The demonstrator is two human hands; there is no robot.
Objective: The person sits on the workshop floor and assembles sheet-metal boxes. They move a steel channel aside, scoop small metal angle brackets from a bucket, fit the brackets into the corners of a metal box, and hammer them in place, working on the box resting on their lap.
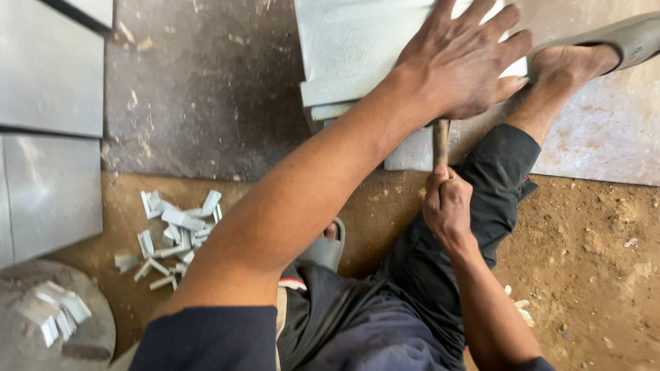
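Nearest me: my dark trousers (385, 323) and dark sleeve fill the bottom edge; one grey sandal (324, 249) peeks out under my left forearm, mostly hidden by it.
Right hand: my right hand (448, 206) is closed tight around a wooden handle (441, 141); the tool's head is hidden under my other hand, so I cannot tell what kind it is.
Left hand: my left hand (462, 60) lies flat, fingers spread wide, pressing on a stack of pale grey sheets (357, 48).
Stack: at least three layers show at its stepped edge; the top is cut off by the frame.
Foot: my right foot (570, 65), in a second grey sandal, just beside the stack.
Left side: a loose pile of small folded metal pieces (172, 237) on the dirt floor (584, 254), too many and too overlapped to count.
Corner: a round metal dish (62, 323) holding more such pieces, blurred.
Far left: two grey metal panels (48, 130), both cut off.
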